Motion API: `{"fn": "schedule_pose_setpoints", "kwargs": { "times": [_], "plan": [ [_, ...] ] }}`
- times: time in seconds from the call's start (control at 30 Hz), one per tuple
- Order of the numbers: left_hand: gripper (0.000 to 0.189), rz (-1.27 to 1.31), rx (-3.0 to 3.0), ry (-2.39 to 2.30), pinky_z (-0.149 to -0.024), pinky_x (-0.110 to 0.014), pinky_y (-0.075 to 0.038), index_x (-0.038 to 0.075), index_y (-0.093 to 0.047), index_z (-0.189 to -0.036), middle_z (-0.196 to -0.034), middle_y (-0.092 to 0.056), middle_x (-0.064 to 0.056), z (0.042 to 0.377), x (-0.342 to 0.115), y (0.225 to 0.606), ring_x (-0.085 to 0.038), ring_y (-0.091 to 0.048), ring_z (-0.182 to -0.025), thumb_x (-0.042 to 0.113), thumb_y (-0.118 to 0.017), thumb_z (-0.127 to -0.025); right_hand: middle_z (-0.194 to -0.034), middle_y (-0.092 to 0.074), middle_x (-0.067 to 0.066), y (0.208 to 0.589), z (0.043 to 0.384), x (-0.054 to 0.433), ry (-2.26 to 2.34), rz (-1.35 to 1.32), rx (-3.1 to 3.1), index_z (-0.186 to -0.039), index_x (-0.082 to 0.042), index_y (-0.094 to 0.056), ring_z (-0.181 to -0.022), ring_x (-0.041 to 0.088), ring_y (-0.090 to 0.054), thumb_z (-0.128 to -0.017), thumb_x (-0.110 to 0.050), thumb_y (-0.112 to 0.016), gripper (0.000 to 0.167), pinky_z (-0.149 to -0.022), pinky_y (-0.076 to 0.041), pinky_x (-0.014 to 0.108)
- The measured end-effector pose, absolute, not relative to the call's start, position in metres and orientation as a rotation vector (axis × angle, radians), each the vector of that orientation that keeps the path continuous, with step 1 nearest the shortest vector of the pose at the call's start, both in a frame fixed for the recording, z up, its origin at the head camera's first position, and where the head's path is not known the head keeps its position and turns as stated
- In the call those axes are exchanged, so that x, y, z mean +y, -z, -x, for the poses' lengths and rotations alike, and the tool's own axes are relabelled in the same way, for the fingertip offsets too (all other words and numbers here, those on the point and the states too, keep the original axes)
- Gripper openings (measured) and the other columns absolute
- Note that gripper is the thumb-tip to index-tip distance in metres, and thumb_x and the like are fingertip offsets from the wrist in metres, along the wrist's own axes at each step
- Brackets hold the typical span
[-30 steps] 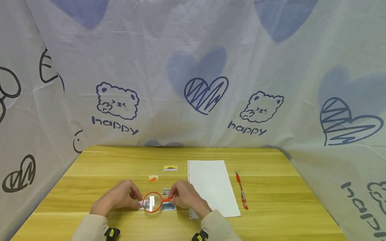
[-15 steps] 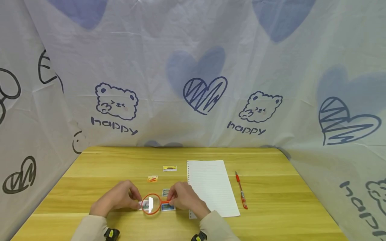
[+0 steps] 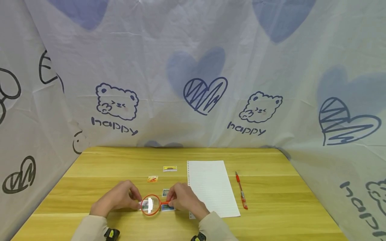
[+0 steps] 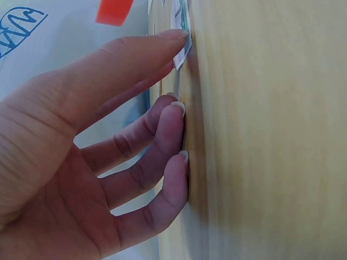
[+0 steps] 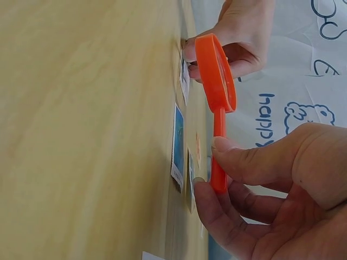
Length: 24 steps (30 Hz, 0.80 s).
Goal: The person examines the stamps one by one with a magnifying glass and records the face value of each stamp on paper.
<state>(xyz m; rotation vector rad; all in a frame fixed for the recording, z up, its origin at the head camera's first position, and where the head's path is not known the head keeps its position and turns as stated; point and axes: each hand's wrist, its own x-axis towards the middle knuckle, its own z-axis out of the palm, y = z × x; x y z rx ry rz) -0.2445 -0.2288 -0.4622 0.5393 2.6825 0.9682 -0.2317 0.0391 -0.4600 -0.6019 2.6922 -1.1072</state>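
My left hand [image 3: 117,199] pinches the edge of a small stamp [image 4: 182,43] between thumb and index finger, low over the wooden table; its other fingers rest curled at the surface. An orange-red magnifying glass [image 5: 211,76] is held by its handle in my right hand [image 3: 185,199], thumb against fingers. Its round lens hangs over the left hand's stamp, and a bright white glare covers part of the lens in the head view. Beneath the handle lies a blue stamp [image 5: 178,143]. Just behind that is a greyish stamp [image 3: 165,192], partly beside the right fingers.
Farther back lie an orange-red stamp [image 3: 152,179] and a yellow stamp [image 3: 170,168]. A lined sheet of paper [image 3: 211,187] lies right of the right hand, with a red pen [image 3: 241,190] beyond it. A printed cloth [image 3: 163,100] surrounds the table's back and sides.
The magnifying glass has shifted slightly toward the near edge and a little left, with the right hand following. The left hand stays nearly still on its stamp.
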Motion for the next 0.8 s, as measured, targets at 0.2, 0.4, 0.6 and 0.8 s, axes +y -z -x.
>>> {"fn": "schedule_pose_setpoints", "kwargs": {
  "times": [0.2,0.4,0.6,0.8],
  "plan": [
    [0.016,-0.542,2.682,-0.971,-0.07,-0.033,-0.051,0.017,-0.079,-0.078,-0.084,-0.074,0.002,0.2451,-0.2289,0.4629,-0.016,-0.06,-0.079,0.011,-0.092,-0.071,-0.071,-0.068,-0.002,0.4596,0.2325,0.0386,1.098,0.611,2.709,-0.076,-0.008,-0.074,-0.061,0.002,-0.053,-0.08,0.005,-0.082,0.016,-0.06,-0.046,0.017],
    [0.017,-0.534,2.685,-0.967,-0.071,-0.034,-0.051,0.017,-0.079,-0.078,-0.083,-0.074,0.002,0.245,-0.2281,0.463,-0.016,-0.06,-0.079,0.011,-0.093,-0.071,-0.07,-0.068,-0.003,0.4598,0.2338,0.0394,1.094,0.614,2.707,-0.076,-0.009,-0.074,-0.061,0.002,-0.052,-0.08,0.005,-0.082,0.017,-0.059,-0.045,0.016],
    [0.016,-0.539,2.681,-0.977,-0.071,-0.033,-0.051,0.017,-0.079,-0.078,-0.082,-0.074,0.002,0.2458,-0.2274,0.4627,-0.016,-0.06,-0.078,0.011,-0.092,-0.071,-0.071,-0.068,-0.002,0.4596,0.2346,0.041,1.087,0.616,2.712,-0.077,-0.008,-0.074,-0.061,0.002,-0.053,-0.08,0.005,-0.082,0.016,-0.06,-0.046,0.017],
    [0.016,-0.538,2.681,-0.977,-0.069,-0.029,-0.051,0.016,-0.079,-0.078,-0.081,-0.074,0.003,0.2445,-0.2278,0.4633,-0.016,-0.061,-0.078,0.012,-0.093,-0.071,-0.071,-0.069,-0.003,0.4586,0.2351,0.0427,1.065,0.632,2.727,-0.076,-0.009,-0.074,-0.061,0.001,-0.053,-0.079,0.004,-0.083,0.016,-0.061,-0.047,0.017]
  ]
}}
